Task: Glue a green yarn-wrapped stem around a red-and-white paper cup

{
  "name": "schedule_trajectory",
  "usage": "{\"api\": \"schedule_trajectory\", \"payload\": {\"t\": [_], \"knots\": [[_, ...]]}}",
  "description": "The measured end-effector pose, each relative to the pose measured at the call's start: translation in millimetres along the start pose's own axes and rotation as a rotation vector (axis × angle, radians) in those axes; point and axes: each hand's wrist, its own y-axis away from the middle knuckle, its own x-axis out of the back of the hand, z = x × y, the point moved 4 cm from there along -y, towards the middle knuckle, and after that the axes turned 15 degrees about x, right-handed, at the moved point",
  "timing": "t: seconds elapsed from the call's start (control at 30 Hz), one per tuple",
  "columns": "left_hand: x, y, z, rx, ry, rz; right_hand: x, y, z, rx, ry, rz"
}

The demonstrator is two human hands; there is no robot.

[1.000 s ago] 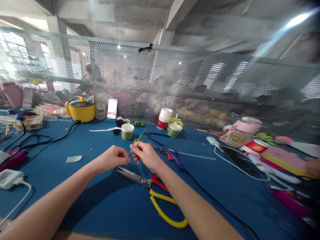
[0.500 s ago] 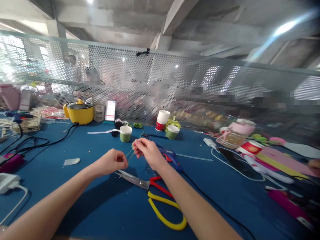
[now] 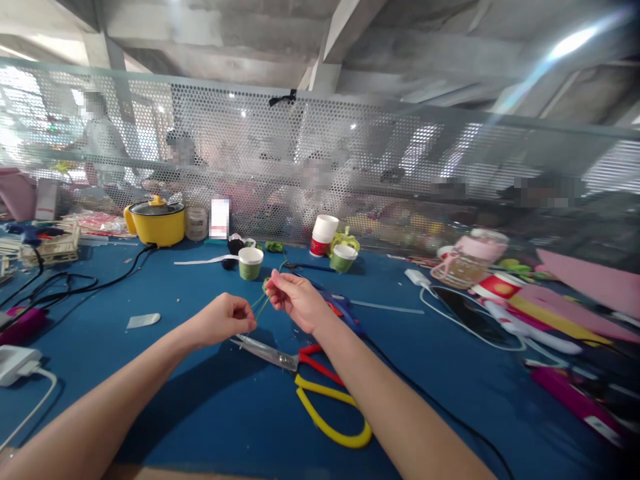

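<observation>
Green yarn point(image 3: 261, 308) ran in thin strands between the person's two hands, above the blue table point(image 3: 165, 287) and just beyond the tips of the scissors point(image 3: 273, 354). The left hand point(image 3: 223, 323) had its thumb and forefinger pressed together on the lower end of the strands, with the other fingers curled in toward the palm. The right hand point(image 3: 296, 299), a little higher and farther forward, pinched the upper end between thumb and forefinger, where a small green clump showed at the fingertips; its other fingers were bent, and whether they gripped any yarn could not be told. Another thin strand showed past the right hand, leading toward a green bundle point(image 3: 274, 247) at the back.

The scissors lay below the hands, blades pointing left, with one red and one yellow handle; the right forearm hid part of the red one. Just beside that arm lay a blue glue gun point(image 3: 350, 319), partly covered, its black cord trailing toward the near right edge. Beyond the hands stood one green paper cup point(image 3: 251, 266) and, farther right, another green cup point(image 3: 343, 261), near a red and white cup stack point(image 3: 324, 235). To the left, a translucent tab point(image 3: 143, 321) lay flat.
</observation>
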Motion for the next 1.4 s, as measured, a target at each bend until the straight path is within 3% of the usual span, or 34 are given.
{"api": "schedule_trajectory", "payload": {"t": [0.2, 0.43, 0.7, 0.93, 1.23, 1.4], "knots": [[8.4, 5.5, 6.8, 0.021, 0.117, -0.01, -15.7, 8.0, 2.2, -0.007, 0.135, -0.239], [8.2, 6.6, 7.2, 0.043, 0.115, -0.021, -24.6, 14.0, 4.7, 0.064, 0.347, -0.38], [13.7, 6.7, 7.2, -0.022, 0.028, 0.018, -22.3, 11.3, 5.0, 0.064, 0.464, -0.317], [15.2, 3.7, 4.7, -0.038, -0.088, 0.127, -23.0, 13.3, 1.4, 0.127, 0.671, -0.299], [12.5, 2.9, 4.1, -0.053, -0.083, 0.155, -21.8, 13.1, 3.9, 0.248, 0.808, -0.262], [10.3, -0.3, 0.7, -0.035, -0.037, 0.189, -22.8, 14.1, 3.9, 0.233, 0.829, -0.24]]}}
